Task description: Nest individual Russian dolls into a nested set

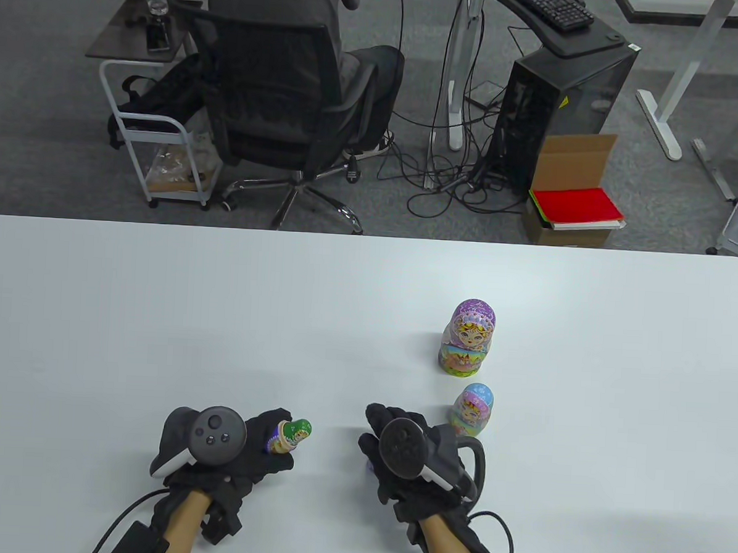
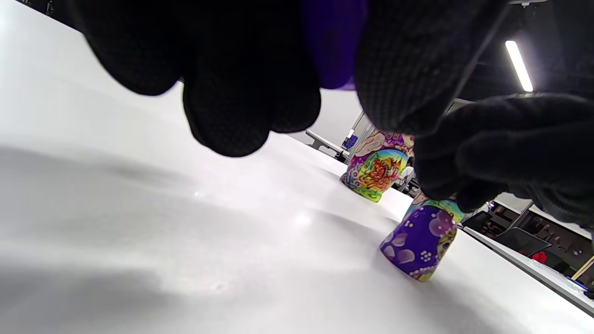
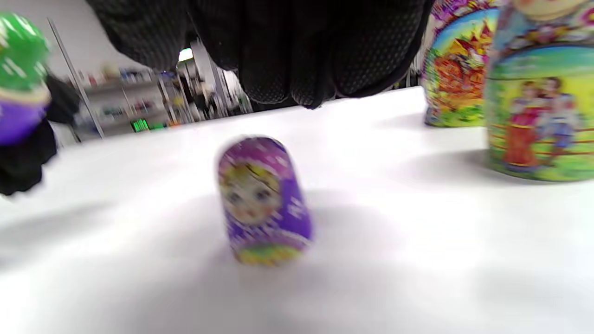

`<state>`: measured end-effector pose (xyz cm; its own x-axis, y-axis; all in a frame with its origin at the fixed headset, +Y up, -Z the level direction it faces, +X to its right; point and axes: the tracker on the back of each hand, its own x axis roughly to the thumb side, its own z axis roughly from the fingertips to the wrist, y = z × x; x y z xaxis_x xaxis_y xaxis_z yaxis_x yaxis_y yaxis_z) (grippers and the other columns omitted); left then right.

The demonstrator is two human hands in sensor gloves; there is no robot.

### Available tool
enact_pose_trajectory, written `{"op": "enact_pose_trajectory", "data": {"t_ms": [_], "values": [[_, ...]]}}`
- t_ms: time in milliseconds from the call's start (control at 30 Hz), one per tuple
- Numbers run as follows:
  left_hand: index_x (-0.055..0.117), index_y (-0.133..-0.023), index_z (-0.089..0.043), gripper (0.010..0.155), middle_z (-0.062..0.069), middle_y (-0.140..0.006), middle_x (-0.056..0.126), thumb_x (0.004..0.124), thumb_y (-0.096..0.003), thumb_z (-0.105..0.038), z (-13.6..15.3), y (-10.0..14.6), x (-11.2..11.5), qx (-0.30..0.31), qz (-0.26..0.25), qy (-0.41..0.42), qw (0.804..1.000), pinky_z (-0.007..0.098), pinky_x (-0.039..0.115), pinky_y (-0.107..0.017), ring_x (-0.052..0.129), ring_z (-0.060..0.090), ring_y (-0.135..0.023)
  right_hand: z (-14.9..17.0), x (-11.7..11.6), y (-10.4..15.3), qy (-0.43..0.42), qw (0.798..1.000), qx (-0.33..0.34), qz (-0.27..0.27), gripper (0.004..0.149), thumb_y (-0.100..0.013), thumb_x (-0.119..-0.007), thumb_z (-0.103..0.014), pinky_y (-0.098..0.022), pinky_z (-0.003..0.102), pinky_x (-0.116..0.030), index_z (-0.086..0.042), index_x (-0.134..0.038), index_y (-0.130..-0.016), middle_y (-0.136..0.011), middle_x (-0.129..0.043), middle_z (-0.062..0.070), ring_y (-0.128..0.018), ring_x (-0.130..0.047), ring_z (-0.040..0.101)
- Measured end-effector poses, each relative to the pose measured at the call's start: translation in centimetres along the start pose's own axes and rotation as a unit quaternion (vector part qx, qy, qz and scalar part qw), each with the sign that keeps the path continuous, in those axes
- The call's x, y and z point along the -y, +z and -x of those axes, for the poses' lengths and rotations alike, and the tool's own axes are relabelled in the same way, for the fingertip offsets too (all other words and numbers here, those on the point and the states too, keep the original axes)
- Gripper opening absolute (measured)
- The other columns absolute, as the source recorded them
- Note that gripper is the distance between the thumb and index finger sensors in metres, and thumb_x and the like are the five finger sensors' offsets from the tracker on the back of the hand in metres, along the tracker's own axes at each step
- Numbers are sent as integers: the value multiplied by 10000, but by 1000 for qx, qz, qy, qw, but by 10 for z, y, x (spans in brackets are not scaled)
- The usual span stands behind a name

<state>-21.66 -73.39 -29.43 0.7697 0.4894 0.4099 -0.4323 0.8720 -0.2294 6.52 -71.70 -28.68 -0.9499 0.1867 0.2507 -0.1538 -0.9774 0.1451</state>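
Note:
My left hand (image 1: 277,438) grips a small doll with a green top and purple base (image 1: 292,435), held sideways just above the table; it also shows in the right wrist view (image 3: 19,74). My right hand (image 1: 370,431) hovers with its fingers (image 3: 297,51) spread over the smallest purple doll (image 3: 263,200), which stands upright on the table and looks untouched. That doll also shows in the left wrist view (image 2: 420,241) and is hidden under my hand in the table view. A blue-topped doll (image 1: 473,408) and the large purple-topped doll (image 1: 468,337) stand closed to the right.
The white table (image 1: 157,315) runs far to the left and back. The blue-topped doll stands right beside my right hand. Beyond the far edge are an office chair (image 1: 279,99) and a computer tower (image 1: 563,107).

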Motion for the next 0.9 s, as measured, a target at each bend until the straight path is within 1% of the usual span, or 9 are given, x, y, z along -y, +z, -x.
{"op": "enact_pose_trajectory", "data": {"t_ms": [167,300,433,533,567,600,700,833,900], "values": [[649,-1064,-45,767,106,-844,924,900,-459,-443,-1,-1,3,-1,12,-9,1000,599,773,-553,984,308,-678,-4,-12,-7,31,997,-12,-67,649,-561,-795,-540,-661,506,-795,-233,-570,-1087,-1082,-701,35,-972,-792,340],[648,-1066,-40,768,108,-845,923,898,-461,-443,-2,-1,4,1,17,-11,1000,601,772,-553,983,310,-678,-15,-20,-9,83,993,-17,-77,649,-538,-853,-501,-638,481,-830,-233,-595,-1071,-1060,-723,32,-924,-841,322],[649,-1065,-40,769,108,-845,923,898,-461,-444,-2,-2,5,1,23,-14,1000,600,773,-552,984,308,-677,-23,-21,-10,113,991,-7,-66,620,-551,-842,-477,-623,431,-857,-227,-604,-1065,-1057,-723,44,-837,-904,274],[648,-1066,-38,769,108,-845,922,897,-462,-445,-3,-2,5,1,28,-15,999,601,771,-553,982,311,-678,-19,-11,-6,51,999,9,-17,618,-562,-822,-481,-616,402,-859,-215,-589,-1069,-1055,-715,54,-789,-919,237],[649,-1065,-40,768,109,-844,923,896,-462,-446,-4,-2,6,2,31,-16,999,600,772,-552,983,311,-678,-17,-7,-4,6,1000,18,-4,617,-564,-820,-481,-615,398,-858,-215,-587,-1070,-1058,-709,55,-785,-918,233],[648,-1066,-39,770,109,-846,922,896,-462,-446,-5,-3,7,3,33,-17,999,601,771,-553,981,311,-679,-14,-2,-1,-51,998,31,8,616,-568,-816,-483,-618,401,-854,-215,-585,-1071,-1060,-707,52,-789,-915,233],[649,-1066,-39,768,108,-847,922,896,-462,-445,-8,-3,8,7,39,-19,999,601,771,-553,982,310,-680,-10,8,4,-164,984,58,32,608,-579,-805,-485,-633,405,-844,-226,-571,-1076,-1071,-692,43,-808,-903,232],[646,-1067,-41,770,109,-847,922,896,-463,-446,-13,-4,11,15,46,-23,999,601,770,-556,981,311,-681,-15,11,7,-210,973,82,49,612,-585,-793,-493,-648,403,-837,-228,-553,-1083,-1081,-675,37,-823,-893,227],[649,-1066,-41,768,107,-847,921,896,-463,-446,-16,-4,12,18,49,-27,998,600,771,-556,981,309,-681,-18,10,7,-226,968,101,39,612,-590,-778,-498,-650,399,-837,-229,-542,-1086,-1082,-671,38,-824,-893,221]]}}
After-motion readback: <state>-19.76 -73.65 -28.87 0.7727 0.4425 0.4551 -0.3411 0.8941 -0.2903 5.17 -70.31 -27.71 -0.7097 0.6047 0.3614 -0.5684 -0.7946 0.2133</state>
